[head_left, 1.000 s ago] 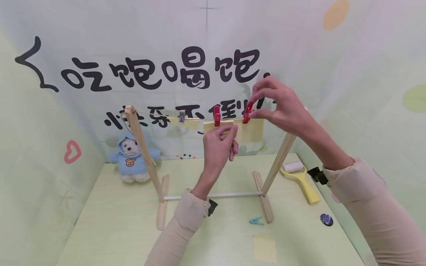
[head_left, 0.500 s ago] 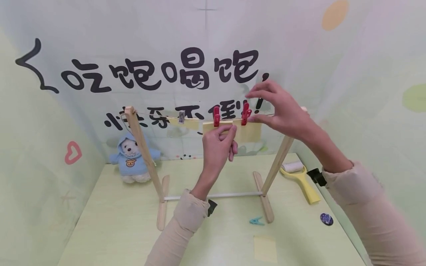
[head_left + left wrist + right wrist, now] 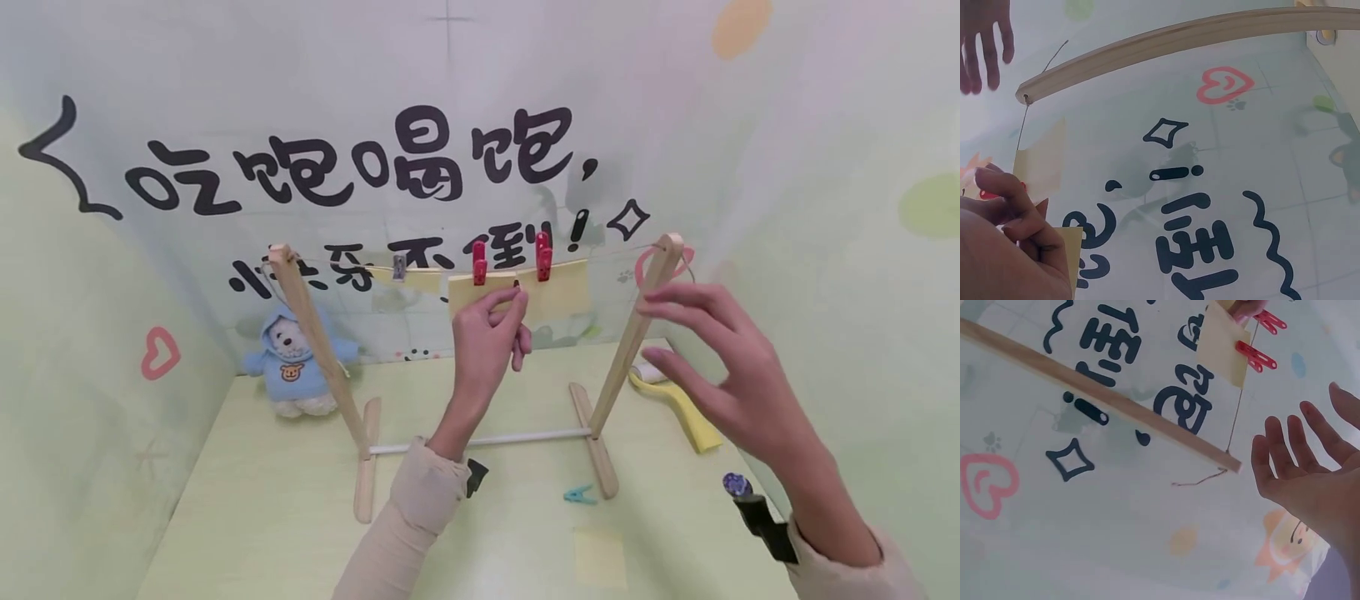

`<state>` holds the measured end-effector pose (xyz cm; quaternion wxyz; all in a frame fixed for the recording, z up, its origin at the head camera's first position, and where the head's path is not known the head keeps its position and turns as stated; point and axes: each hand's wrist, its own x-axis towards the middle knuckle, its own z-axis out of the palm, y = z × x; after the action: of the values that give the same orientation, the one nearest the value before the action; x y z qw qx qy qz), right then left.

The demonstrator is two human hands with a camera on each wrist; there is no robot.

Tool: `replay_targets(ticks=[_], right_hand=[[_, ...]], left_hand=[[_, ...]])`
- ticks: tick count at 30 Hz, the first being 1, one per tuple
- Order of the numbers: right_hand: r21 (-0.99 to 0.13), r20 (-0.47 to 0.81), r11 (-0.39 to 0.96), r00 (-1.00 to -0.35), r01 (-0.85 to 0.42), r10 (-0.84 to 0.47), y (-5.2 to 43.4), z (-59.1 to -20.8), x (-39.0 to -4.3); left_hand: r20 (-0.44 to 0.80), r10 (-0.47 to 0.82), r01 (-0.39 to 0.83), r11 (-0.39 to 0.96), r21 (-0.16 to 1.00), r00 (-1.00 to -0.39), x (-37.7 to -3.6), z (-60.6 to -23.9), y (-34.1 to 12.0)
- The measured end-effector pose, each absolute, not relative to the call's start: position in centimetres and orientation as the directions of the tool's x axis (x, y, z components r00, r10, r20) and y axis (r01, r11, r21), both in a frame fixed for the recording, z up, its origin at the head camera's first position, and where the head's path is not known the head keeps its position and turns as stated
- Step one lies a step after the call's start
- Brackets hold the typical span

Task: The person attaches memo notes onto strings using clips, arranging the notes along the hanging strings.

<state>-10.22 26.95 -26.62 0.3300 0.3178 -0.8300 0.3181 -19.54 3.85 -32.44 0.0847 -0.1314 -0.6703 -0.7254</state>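
Observation:
A string runs between two wooden posts, with three yellow paper notes hanging from it. My left hand pinches the right edge of the middle note between thumb and forefinger, just below a red clothespin. A second red clothespin grips the string and the right note. On the left note sits a grey clothespin. My right hand holds nothing; its fingers are spread and loosely bent, overlapping the right post in the head view. The right wrist view shows its palm apart from the string.
On the table lie a teal clothespin, a loose yellow note and a yellow-handled roller. A dark blue oval piece is near my right cuff. A plush bear leans behind the left post.
My right hand let go of the right red clothespin, then moved right and down, away from the string. The clothespin stays on the string. My left hand has kept its place.

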Motion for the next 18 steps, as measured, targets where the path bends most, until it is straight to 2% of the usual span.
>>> replay_targets(ticks=[6, 12, 16, 18], right_hand=[[-0.378, 0.702, 0.641, -0.658, -0.668, -0.271, 30.0, -30.5, -7.4], [-0.428, 0.592, 0.69, -0.758, -0.583, -0.274, 31.9, -34.5, -6.0], [-0.438, 0.544, 0.709, -0.791, -0.552, -0.281, 32.1, -36.8, -5.2], [-0.444, 0.535, 0.707, -0.796, -0.551, -0.283, 32.1, -37.7, -4.8]], left_hand=[[0.276, 0.061, 0.271, -0.071, 0.96, -0.959, -19.3, -33.4, 4.1], [0.241, 0.078, 0.238, -0.043, 0.97, -0.967, -19.2, -34.8, 4.5], [0.205, 0.137, 0.209, 0.014, 0.978, -0.969, -18.8, -37.3, 5.4], [0.166, 0.202, 0.189, 0.1, 0.977, -0.965, -18.2, -39.4, 6.2]])
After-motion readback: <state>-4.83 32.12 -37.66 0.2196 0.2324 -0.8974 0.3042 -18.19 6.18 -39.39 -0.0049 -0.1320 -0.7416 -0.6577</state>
